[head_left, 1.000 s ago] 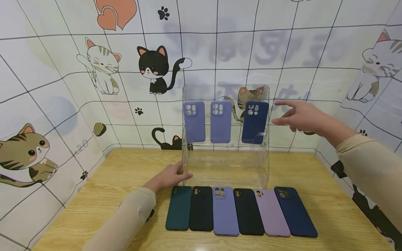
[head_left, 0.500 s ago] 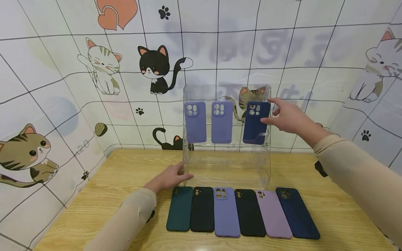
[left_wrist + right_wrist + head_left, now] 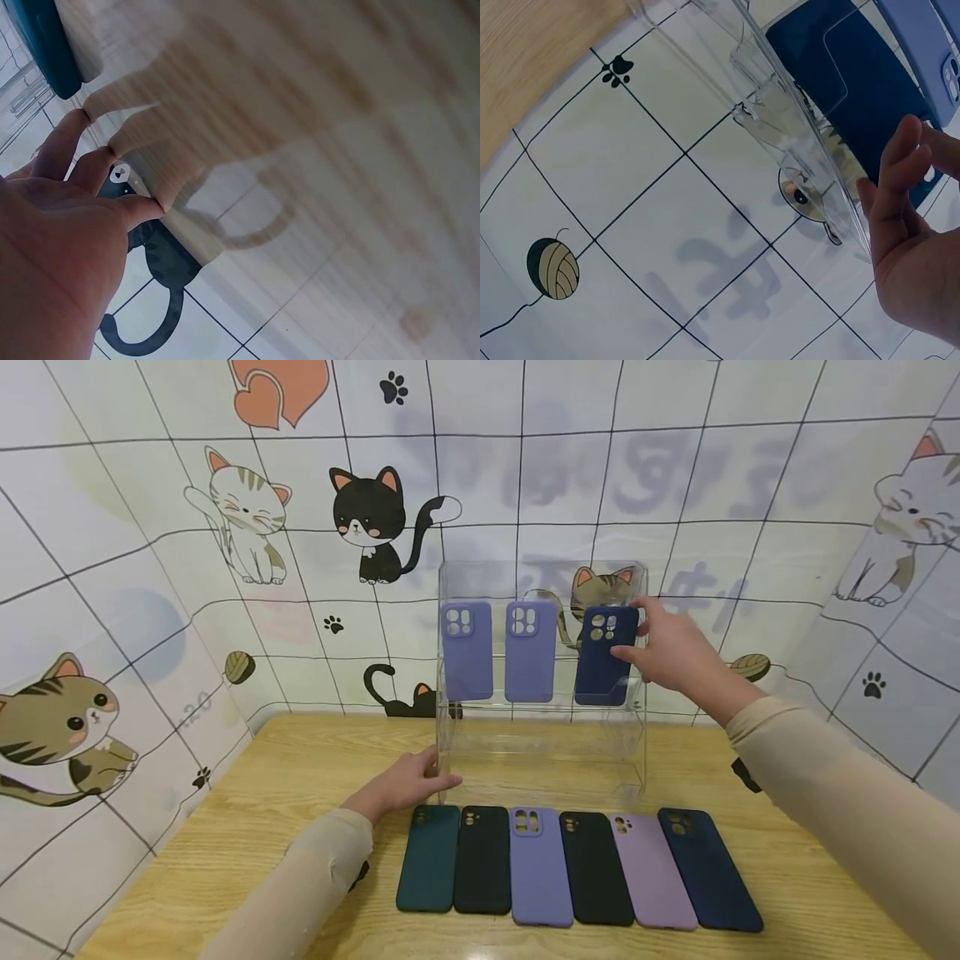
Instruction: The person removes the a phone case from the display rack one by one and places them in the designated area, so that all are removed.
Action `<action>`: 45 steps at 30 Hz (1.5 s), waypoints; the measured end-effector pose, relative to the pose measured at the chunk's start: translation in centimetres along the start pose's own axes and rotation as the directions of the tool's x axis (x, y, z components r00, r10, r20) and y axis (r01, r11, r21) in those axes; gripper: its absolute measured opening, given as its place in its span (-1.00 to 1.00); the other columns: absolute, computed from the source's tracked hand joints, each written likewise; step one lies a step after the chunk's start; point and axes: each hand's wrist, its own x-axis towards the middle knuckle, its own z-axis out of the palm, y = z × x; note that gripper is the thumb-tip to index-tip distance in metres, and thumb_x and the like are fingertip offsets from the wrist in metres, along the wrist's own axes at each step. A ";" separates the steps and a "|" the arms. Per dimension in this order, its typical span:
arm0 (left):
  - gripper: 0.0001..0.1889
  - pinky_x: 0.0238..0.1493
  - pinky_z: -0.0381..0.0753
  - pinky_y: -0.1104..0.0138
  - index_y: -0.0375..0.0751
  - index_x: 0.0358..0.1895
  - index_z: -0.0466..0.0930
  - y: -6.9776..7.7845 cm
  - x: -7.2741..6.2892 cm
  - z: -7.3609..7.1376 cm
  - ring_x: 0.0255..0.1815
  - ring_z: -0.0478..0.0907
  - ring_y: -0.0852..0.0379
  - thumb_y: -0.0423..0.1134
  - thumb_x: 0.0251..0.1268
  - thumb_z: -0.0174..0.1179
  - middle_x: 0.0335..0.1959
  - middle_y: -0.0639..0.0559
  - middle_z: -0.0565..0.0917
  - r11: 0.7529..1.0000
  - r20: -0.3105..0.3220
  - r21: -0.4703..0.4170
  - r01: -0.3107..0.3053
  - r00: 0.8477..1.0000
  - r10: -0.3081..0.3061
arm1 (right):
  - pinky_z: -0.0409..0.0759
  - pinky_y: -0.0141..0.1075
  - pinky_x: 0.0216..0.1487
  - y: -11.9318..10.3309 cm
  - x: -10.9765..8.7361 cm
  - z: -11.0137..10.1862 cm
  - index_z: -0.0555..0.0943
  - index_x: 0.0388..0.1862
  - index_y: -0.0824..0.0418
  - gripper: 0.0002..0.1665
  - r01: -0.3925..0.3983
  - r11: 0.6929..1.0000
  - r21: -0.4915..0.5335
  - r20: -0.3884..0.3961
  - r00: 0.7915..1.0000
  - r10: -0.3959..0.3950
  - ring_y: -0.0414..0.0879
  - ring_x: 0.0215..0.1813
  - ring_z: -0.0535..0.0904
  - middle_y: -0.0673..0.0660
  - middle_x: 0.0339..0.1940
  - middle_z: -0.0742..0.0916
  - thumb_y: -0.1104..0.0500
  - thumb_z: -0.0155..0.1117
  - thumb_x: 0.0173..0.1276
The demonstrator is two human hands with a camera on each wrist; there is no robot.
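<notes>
Clear, colourless plastic rack (image 3: 542,745). On it: two plain periwinkle phone cases (image 3: 468,667), one solid navy phone case (image 3: 600,675).
Row in front: deep teal-green case (image 3: 429,864), two black cases (image 3: 482,868), periwinkle case (image 3: 540,877), pinkish-lilac case (image 3: 656,881), second navy case (image 3: 716,877).
Tabletop (image 3: 322,743): yellow-tan woodgrain.
White backdrop (image 3: 476,402): black grid, cartoon cats (image 3: 367,510), coral hearts (image 3: 306,389).
Sleeves (image 3: 825,785) plain beige.

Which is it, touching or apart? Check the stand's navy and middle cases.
Apart: the head view shows patterned wall between the navy case and the middle case.
</notes>
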 end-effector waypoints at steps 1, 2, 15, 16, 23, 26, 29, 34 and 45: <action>-0.09 0.28 0.68 -0.07 -0.10 0.70 0.18 0.0 0.0 0.0 0.04 0.80 0.02 0.35 0.49 0.18 0.11 -0.20 0.82 1.000 0.000 -0.001 0.000 1.000 0.000 | 0.66 0.00 -0.23 0.0 0.0 0.3 -0.07 0.77 0.20 0.05 -0.003 1.000 0.020 0.001 1.000 0.003 0.09 -0.35 0.76 0.51 0.36 0.60 -0.01 0.33 0.59; -0.09 0.28 0.67 -0.07 -0.09 0.70 0.19 -0.1 0.0 0.0 0.04 0.80 0.02 0.35 0.48 0.18 0.10 -0.20 0.82 1.000 -0.001 0.001 0.000 1.000 0.000 | 0.64 -0.05 -0.30 0.0 0.0 0.5 -0.09 0.76 0.18 0.05 -0.006 0.999 0.039 0.002 1.000 0.006 0.03 -0.46 0.74 0.50 0.34 0.63 0.01 0.33 0.59; -0.08 0.21 0.69 -0.05 -0.03 0.73 0.15 0.0 0.2 0.3 -0.08 0.79 0.11 0.34 0.49 0.19 0.04 -0.17 0.83 1.000 0.008 -0.012 -0.008 1.000 0.008 | 0.57 -0.14 -0.43 1.9 0.3 3.1 -0.09 0.73 -0.02 -0.03 0.053 0.992 0.114 -0.118 0.992 -0.039 -0.05 -0.57 0.70 0.49 0.11 0.76 0.22 0.27 0.61; -0.08 0.20 0.69 -0.05 -0.03 0.72 0.15 0.0 0.2 0.2 -0.08 0.79 0.11 0.34 0.49 0.19 0.04 -0.16 0.83 1.000 0.008 -0.011 -0.008 1.000 0.008 | 0.57 -0.14 -0.44 2.0 0.3 3.1 -0.08 0.73 -0.03 -0.04 0.062 0.991 0.116 -0.126 0.991 -0.047 -0.04 -0.58 0.69 0.49 0.12 0.76 0.21 0.28 0.61; -0.07 0.16 0.70 -0.01 -0.04 0.73 0.13 0.0 0.3 0.0 -0.15 0.77 0.15 0.35 0.49 0.18 -0.03 -0.12 0.84 1.000 0.010 -0.012 -0.015 1.000 0.015 | 0.56 -0.14 -0.51 3.0 0.4 3.1 0.02 0.70 -0.06 -0.10 0.124 0.987 0.099 -0.179 0.978 -0.105 -0.04 -0.62 0.67 0.50 0.15 0.76 0.20 0.29 0.61; -0.08 0.20 0.69 -0.03 -0.06 0.73 0.13 0.0 0.2 0.0 -0.08 0.79 0.11 0.34 0.50 0.18 0.02 -0.16 0.84 1.000 0.009 -0.017 -0.022 1.000 0.022 | 0.55 -0.14 -0.51 3.1 0.4 3.1 0.02 0.71 -0.06 -0.11 0.138 0.986 0.091 -0.176 0.977 -0.120 -0.05 -0.62 0.67 0.50 0.14 0.77 0.20 0.28 0.62; -0.08 0.25 0.68 -0.06 -0.06 0.73 0.14 -0.1 0.1 0.0 0.01 0.80 0.06 0.33 0.49 0.19 0.11 -0.19 0.82 0.999 0.005 -0.023 -0.023 1.000 0.023 | 0.55 -0.14 -0.49 3.2 0.3 3.0 -0.01 0.72 -0.06 -0.10 0.147 0.985 0.085 -0.164 0.978 -0.132 -0.05 -0.64 0.66 0.48 0.10 0.79 0.19 0.27 0.63; -0.10 0.27 0.68 -0.08 -0.06 0.73 0.14 0.0 0.0 0.0 0.06 0.81 0.01 0.29 0.51 0.19 0.14 -0.22 0.81 1.000 0.005 -0.022 -0.017 1.000 0.017 | 0.52 -0.13 -0.51 3.3 0.0 3.2 -0.08 0.73 -0.04 -0.08 0.166 0.983 0.077 -0.145 0.977 -0.154 -0.05 -0.64 0.64 0.46 0.03 0.81 0.21 0.23 0.64; -0.11 0.29 0.67 -0.09 -0.06 0.73 0.11 -0.1 0.0 -0.1 0.13 0.79 -0.03 0.27 0.53 0.18 0.20 -0.24 0.78 0.999 0.009 -0.029 -0.017 1.000 0.017 | 0.60 -0.16 -0.47 3.8 0.0 3.6 0.06 0.67 0.00 -0.14 0.209 0.971 0.120 -0.216 0.960 -0.180 -0.04 -0.58 0.70 0.48 -0.01 0.82 0.27 0.28 0.60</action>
